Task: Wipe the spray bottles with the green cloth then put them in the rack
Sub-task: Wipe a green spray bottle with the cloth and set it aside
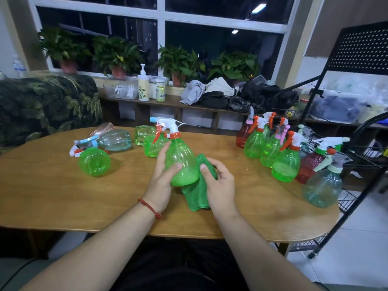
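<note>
The left hand (162,181) curls fingers and thumb round the belly of a green bottle (181,162), keeping it upright with its base seemingly just off the table (63,196) so all sides can be reached. The right hand (218,183) pinches the cloth (195,198), bunched against the bottle's right flank and base, apparently to rub it. Left of this bottle are the lying bottles (94,162), probably unwiped; right of it is the standing group (283,162), and beyond that the rack (361,49).

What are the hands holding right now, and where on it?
Left hand grips the green spray bottle round its lower body; right hand grips the green cloth near its top end.
</note>
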Action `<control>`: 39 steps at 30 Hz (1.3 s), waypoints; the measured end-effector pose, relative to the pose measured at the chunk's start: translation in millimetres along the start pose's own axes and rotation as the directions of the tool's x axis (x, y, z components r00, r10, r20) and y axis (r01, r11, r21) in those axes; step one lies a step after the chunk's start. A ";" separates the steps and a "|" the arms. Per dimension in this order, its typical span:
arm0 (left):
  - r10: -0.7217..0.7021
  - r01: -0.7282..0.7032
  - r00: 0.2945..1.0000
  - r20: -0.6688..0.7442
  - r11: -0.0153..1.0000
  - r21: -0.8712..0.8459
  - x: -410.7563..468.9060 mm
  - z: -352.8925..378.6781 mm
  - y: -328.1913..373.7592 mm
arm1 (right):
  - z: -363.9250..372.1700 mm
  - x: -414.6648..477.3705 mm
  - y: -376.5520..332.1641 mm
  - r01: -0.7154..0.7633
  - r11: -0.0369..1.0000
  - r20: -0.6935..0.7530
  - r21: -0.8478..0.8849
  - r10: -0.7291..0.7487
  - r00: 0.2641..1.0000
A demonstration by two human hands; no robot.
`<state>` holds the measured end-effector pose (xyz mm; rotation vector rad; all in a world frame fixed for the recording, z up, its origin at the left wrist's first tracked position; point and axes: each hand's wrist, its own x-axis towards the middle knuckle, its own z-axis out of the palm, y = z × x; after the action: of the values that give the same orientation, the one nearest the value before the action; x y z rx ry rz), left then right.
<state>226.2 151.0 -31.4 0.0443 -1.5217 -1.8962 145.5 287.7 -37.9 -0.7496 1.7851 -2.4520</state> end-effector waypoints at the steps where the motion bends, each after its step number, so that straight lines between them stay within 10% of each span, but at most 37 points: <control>1: 0.022 -0.022 1.000 0.004 0.998 0.051 -1.2 0.3 1.3 | -0.9 1.0 1.3 0.002 1.000 -0.007 -0.003 -0.002 1.000; 16: 0.078 -0.127 0.987 0.138 0.912 0.390 -15.9 3.0 5.0 | -10.8 10.2 -9.6 0.345 0.866 -0.182 -0.362 -0.428 0.885; 25: 0.067 -0.175 0.973 0.222 0.840 0.513 -20.7 12.0 -1.8 | -0.6 41.2 -50.3 0.509 0.693 0.155 -0.510 -0.508 0.847; 33: 0.120 -0.220 0.971 0.207 0.789 0.573 -19.8 9.8 -8.2 | 6.6 36.1 -60.4 0.749 0.454 0.569 -0.483 -0.488 0.663; 39: 0.157 -0.203 0.979 0.129 0.751 0.628 -19.9 10.0 -5.5 | 7.5 47.8 -74.4 0.612 0.505 0.459 -0.608 -0.405 0.790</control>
<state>234.3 170.3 -40.8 0.1353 -2.0797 -1.1591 125.5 293.1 48.3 -1.8054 2.7475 -1.5646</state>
